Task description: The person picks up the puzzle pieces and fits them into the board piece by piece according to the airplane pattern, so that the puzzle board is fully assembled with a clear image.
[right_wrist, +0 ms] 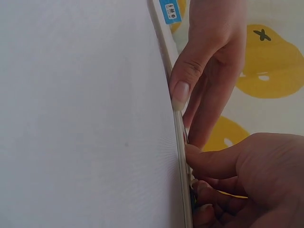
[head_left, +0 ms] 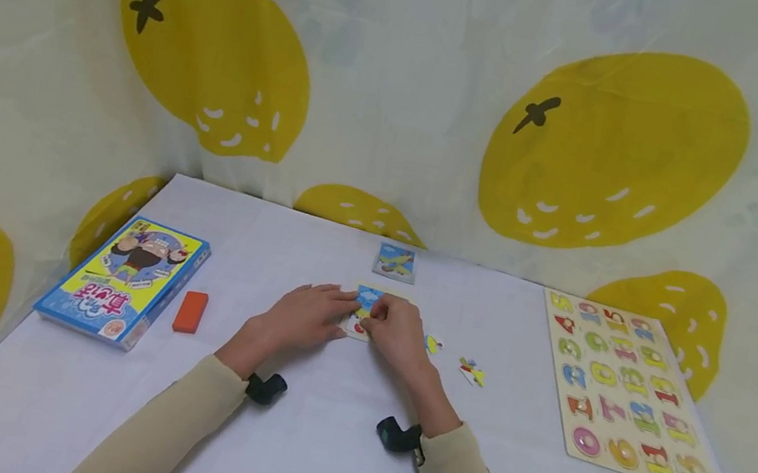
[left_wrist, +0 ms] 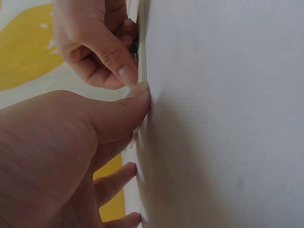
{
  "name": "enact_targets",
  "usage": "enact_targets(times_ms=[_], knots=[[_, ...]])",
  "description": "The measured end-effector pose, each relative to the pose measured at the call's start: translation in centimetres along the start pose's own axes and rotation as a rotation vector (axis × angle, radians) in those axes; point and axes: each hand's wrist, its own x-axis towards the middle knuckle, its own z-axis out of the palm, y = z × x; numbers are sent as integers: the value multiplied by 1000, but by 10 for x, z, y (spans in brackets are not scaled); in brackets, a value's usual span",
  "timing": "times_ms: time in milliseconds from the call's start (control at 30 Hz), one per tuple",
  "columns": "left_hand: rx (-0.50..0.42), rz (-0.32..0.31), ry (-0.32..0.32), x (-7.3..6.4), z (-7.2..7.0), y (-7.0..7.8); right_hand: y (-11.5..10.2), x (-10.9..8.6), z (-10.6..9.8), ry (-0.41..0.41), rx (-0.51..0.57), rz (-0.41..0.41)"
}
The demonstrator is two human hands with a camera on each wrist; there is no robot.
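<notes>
A small puzzle board [head_left: 356, 333] with a blue and yellow picture lies in front of me on the table. Along its left side rests my left hand [head_left: 308, 314], the thumb pressing the near edge while the other fingers lie nearly straight against the board and table. My right hand [head_left: 400, 335] has thumb and fingers curled over the board's face, pinching a small puzzle piece that is mostly hidden. In the right wrist view, the board's pale edge [right_wrist: 181, 154] runs below both hands. Loose puzzle pieces [head_left: 472, 372] lie right of my right hand.
Behind the board stands a small airplane picture [head_left: 395, 261]. Off to the left are a blue and yellow box [head_left: 123, 280] and an orange block [head_left: 191, 312]. A wooden number board [head_left: 588, 390] lies at the right. Fruit-patterned cloth [head_left: 402, 105] hangs behind the table.
</notes>
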Motion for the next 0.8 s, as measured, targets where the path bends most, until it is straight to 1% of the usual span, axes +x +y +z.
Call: enact_targets(times_ms=[200, 467, 600, 700, 800], knots=[[16, 14, 0, -4, -1, 2, 2, -1, 0, -4, 18, 9], [42, 18, 4, -1, 1, 1, 5, -2, -7, -29, 43, 21], [41, 17, -2, 0, 1, 1, 11, -4, -13, -65, 81, 38], [42, 17, -10, 0, 1, 1, 17, -6, -20, -105, 113, 26], [59, 19, -12, -1, 1, 0, 25, -10, -29, -126, 126, 15]])
